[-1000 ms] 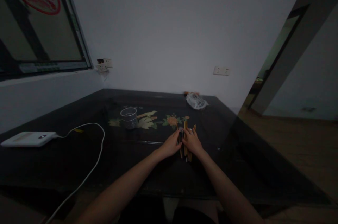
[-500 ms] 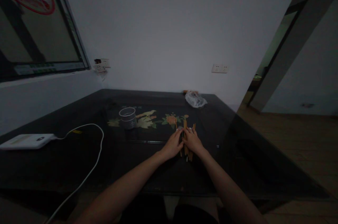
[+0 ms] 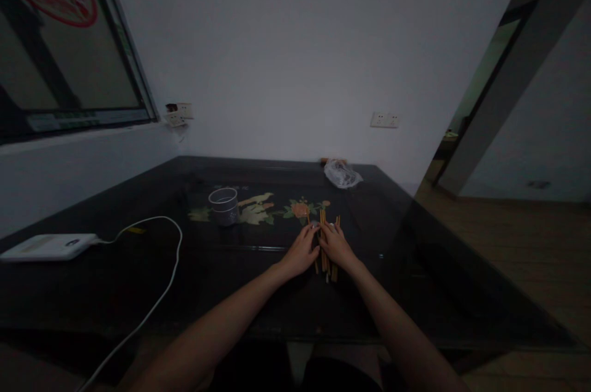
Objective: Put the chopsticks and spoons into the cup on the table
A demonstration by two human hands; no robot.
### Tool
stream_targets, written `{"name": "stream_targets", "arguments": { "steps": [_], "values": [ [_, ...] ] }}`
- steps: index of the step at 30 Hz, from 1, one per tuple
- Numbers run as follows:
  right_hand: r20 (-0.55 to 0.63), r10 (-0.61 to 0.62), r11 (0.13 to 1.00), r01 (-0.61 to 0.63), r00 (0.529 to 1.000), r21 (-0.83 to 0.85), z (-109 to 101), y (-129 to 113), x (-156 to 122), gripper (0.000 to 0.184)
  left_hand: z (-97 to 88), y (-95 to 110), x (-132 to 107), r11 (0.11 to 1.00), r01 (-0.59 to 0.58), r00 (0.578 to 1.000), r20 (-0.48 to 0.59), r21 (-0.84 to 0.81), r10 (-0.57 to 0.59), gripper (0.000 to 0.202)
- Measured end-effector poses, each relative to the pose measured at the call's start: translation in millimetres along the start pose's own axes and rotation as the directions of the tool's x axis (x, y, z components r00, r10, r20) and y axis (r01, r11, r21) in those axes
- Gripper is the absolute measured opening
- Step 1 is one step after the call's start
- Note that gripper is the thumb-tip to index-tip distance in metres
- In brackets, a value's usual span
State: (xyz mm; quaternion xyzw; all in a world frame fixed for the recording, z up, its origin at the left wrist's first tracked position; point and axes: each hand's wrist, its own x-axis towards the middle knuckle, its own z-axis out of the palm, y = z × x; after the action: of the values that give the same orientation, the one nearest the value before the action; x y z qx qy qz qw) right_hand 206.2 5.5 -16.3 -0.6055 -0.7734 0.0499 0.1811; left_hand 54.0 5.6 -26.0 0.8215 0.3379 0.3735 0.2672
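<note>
Several thin orange pencils (image 3: 324,217) lie side by side on the dark table (image 3: 115,281), pointing away from me. My left hand (image 3: 300,253) rests on the left side of the bunch, fingers stretched over it. My right hand (image 3: 338,245) lies on the right side, fingers flat on the pencils. The fingertips of both hands meet near the far ends of the pencils. Most of the bunch is hidden under my hands.
A small round metal cup (image 3: 224,206) stands to the left on the table's flower inlay. A white device (image 3: 48,245) with a white cable (image 3: 166,281) lies far left. A crumpled clear plastic bag (image 3: 342,174) sits at the back edge. A doorway opens on the right.
My hands have drawn closer together over the pencils, fingertips now touching. The view shifted slightly.
</note>
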Motion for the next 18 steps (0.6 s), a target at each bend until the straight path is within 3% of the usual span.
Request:
{"name": "stream_targets", "arguments": {
  "steps": [4, 13, 18],
  "values": [
    [-0.006, 0.004, 1.0, -0.004, 1.0, 0.013, 0, 1, 1, 0.051, -2.0, 3, 0, 1.0, -0.003, 1.0, -0.008, 0.013, 0.003, 0.054],
    [-0.09, 0.145, 0.987, -0.137, 0.985, 0.084, -6, 2, 1, 0.05, -8.3, 8, 0, 0.998, -0.027, 0.999, -0.025, 0.049, 0.029, 0.046],
    [-0.157, 0.17, 0.981, -0.152, 0.973, 0.124, -10, 2, 1, 0.044, -38.8, 39, 8, 0.99, -0.12, 0.978, -0.164, 0.078, 0.131, 0.036]
  ]
}}
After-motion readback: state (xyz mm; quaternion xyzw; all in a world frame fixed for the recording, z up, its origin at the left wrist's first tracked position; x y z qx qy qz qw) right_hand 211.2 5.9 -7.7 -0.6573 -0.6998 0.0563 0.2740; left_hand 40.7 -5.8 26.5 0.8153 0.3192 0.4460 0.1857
